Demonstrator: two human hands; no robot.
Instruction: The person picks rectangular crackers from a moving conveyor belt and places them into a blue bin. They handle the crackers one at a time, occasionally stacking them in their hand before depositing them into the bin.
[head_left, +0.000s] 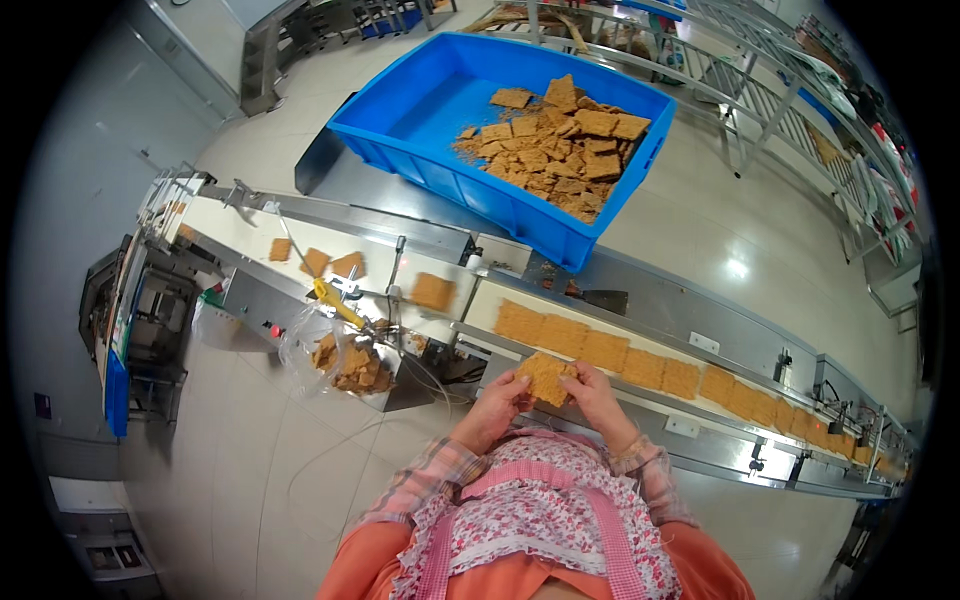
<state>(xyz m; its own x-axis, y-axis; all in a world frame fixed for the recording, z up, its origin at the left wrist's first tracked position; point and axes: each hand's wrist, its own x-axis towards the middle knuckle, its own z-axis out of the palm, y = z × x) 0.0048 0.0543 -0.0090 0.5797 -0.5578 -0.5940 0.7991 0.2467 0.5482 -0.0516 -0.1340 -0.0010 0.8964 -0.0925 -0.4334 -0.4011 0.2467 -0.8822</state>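
Note:
A flat, square, golden-brown crispy food piece is held between my two hands, in front of my apron. My left hand pinches its left edge, and my right hand grips the right edge with the thumb on top. Just beyond, a row of similar squares lies nearly edge to edge on a pale conveyor belt. On the left belt section, a few squares lie spaced apart.
Across the belt stands a blue plastic crate with broken pieces heaped at its right. Left of my hands, a clear plastic bag holds more fragments. A yellow-handled tool and cables are beside the belt. A metal rack stands at the back right.

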